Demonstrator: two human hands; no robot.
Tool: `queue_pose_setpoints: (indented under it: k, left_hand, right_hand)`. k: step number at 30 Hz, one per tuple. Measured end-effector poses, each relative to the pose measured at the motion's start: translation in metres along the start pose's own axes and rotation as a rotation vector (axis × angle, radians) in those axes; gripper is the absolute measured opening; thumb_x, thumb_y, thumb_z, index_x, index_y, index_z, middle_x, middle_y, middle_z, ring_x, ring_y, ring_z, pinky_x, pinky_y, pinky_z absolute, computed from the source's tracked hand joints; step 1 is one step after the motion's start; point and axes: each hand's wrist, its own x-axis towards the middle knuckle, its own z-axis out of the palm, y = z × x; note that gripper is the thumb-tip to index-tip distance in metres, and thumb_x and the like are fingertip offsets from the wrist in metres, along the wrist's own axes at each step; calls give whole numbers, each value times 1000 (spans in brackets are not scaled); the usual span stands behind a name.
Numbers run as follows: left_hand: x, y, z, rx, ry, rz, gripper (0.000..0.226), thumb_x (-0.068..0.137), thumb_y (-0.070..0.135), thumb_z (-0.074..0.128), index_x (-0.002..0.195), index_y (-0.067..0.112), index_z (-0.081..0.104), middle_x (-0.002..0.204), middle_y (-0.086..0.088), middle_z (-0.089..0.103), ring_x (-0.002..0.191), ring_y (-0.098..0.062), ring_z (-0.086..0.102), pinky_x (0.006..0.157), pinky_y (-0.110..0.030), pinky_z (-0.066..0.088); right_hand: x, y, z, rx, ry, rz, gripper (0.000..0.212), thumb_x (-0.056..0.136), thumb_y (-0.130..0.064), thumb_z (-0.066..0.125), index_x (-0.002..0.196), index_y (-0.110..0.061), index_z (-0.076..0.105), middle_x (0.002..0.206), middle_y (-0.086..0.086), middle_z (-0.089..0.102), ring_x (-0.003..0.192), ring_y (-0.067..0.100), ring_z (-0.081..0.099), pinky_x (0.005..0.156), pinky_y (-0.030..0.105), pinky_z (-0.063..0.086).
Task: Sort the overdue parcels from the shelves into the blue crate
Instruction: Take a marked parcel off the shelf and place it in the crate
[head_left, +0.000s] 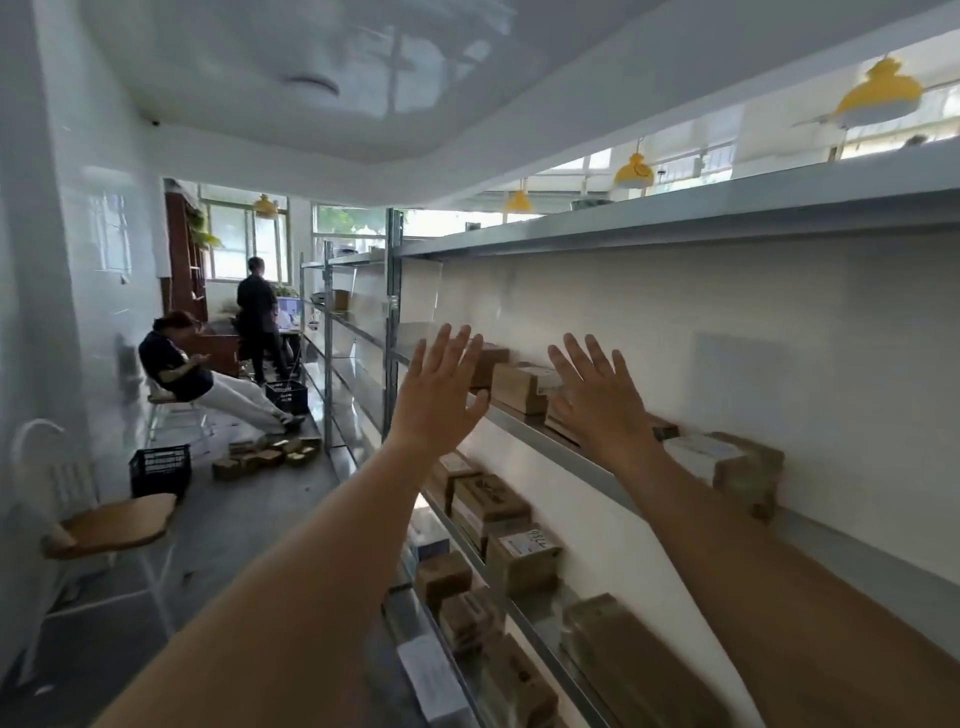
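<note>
Both my arms stretch out toward a grey metal shelf (571, 447) on the right. My left hand (441, 389) is raised with fingers spread, empty, just in front of the shelf edge. My right hand (597, 395) is also spread and empty, hovering over brown cardboard parcels (519, 384) on that shelf. Another taped parcel (727, 465) lies further right on the same shelf. The shelf below holds several more parcels (493, 506). A dark blue crate (160, 470) stands on the floor to the left; a second one (287, 396) stands further back.
A wooden chair (117, 525) stands at the near left by the wall. Several small boxes (265, 454) lie on the floor by the shelving. One person sits on a chair (182, 366) and another stands (257, 312) at the far end of the aisle.
</note>
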Motion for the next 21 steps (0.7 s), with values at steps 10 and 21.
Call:
queue_pose_setpoints:
  k: [10,21]
  left_hand:
    - [67,-112,102,87,-43,-121,70,98,51,24,153,18,-5,161,-4,-7,148,-23,-12,120,-46,0]
    - [137,-194,240,117,-148,-166,71,98,46,31,153,16,-2,161,-5,-5,148,-24,-8,121,-45,3]
  right_hand:
    - [151,-70,111,116,-3,-86,55,103,-41,26,154,-21,16,163,5,11,150,27,5,121,50,8]
    - [290,-114,251,193,-54,-250,59,103,-43,27,155,-22,7,164,5,3,151,26,1,122,48,3]
